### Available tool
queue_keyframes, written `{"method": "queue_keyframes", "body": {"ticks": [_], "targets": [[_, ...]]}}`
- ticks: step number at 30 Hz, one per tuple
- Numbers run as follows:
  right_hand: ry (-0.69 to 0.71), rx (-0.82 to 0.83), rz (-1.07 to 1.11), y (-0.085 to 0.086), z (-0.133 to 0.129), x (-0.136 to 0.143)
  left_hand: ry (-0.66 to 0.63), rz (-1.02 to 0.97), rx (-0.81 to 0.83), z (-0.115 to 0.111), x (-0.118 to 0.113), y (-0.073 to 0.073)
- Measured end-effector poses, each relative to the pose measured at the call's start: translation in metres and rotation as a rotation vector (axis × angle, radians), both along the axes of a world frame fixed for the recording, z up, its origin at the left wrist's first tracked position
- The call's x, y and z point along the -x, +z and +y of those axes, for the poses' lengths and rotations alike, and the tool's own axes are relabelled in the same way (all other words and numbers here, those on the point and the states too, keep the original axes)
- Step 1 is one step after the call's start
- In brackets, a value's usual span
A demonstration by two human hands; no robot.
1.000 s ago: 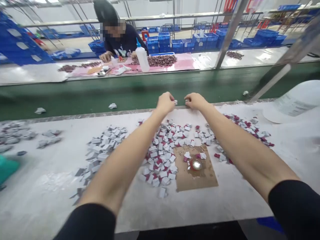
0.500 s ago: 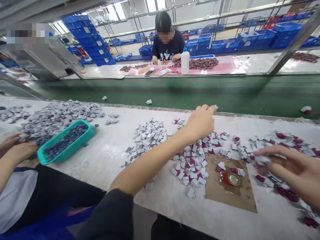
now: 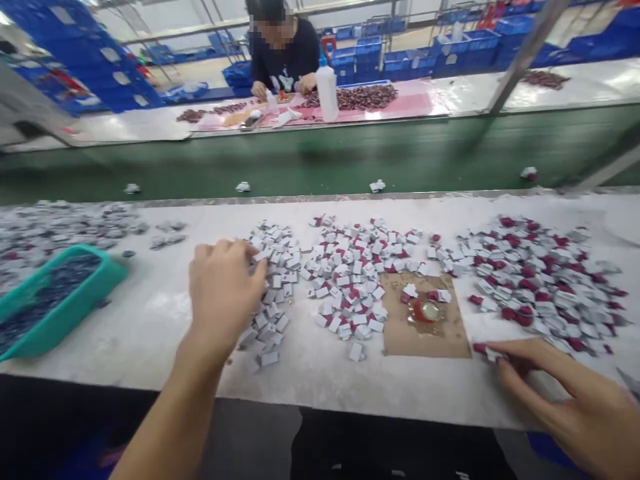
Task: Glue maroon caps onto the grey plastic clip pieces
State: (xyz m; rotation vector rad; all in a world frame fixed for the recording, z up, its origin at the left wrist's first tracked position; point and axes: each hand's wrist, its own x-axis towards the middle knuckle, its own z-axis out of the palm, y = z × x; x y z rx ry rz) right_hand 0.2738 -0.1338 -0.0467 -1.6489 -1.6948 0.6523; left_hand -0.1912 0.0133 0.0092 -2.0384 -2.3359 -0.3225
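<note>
My left hand (image 3: 225, 293) is at the left edge of a pile of small white pieces (image 3: 277, 250), its thumb and fingers bent towards them; what lies between the fingertips is hidden. My right hand (image 3: 565, 393) pinches a small white and dark red piece (image 3: 493, 353) between thumb and forefinger, right of a brown cardboard square (image 3: 425, 343). On the cardboard, a round glossy cap (image 3: 429, 311) sits in a wet patch, with two white and red pieces close by. White and red pieces (image 3: 350, 267) form a middle pile, and another pile (image 3: 530, 273) spreads at the right.
A teal basket (image 3: 107, 273) of dark blue pieces stands at the left. Beyond the table runs a green belt (image 3: 310, 157) carrying several white pieces. Across it, a person (image 3: 285, 60) works beside a white bottle (image 3: 327, 93). A metal post (image 3: 527, 57) rises at the right.
My left hand has moved from the belt's edge back to the white pile. A new white piece lies on the belt. My right hand now holds its piece beside the cardboard. The view has shifted right.
</note>
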Motion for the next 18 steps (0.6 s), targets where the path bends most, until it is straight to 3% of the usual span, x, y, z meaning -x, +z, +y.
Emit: {"method": "queue_keyframes", "body": {"ticks": [3,6,9,13,18], "targets": [[0.095,0.003,-0.077,0.013,0.003,0.003,-0.062,-0.177,-0.012,-0.019,-0.012,0.005],[-0.072,-0.002,0.015,0.022,0.002,0.019,-0.148,-0.369,0.075,-0.052,-0.025,-0.003],[-0.209,0.03,0.171,0.029,0.007,0.043,-0.23,-0.482,0.134,-0.084,-0.035,-0.024],[-0.205,0.029,0.325,0.034,0.023,0.07,-0.244,-0.518,0.154,-0.108,-0.04,-0.05],[-0.186,0.023,0.321,0.031,0.035,0.084,-0.233,-0.47,0.129,-0.121,-0.05,-0.054]]}}
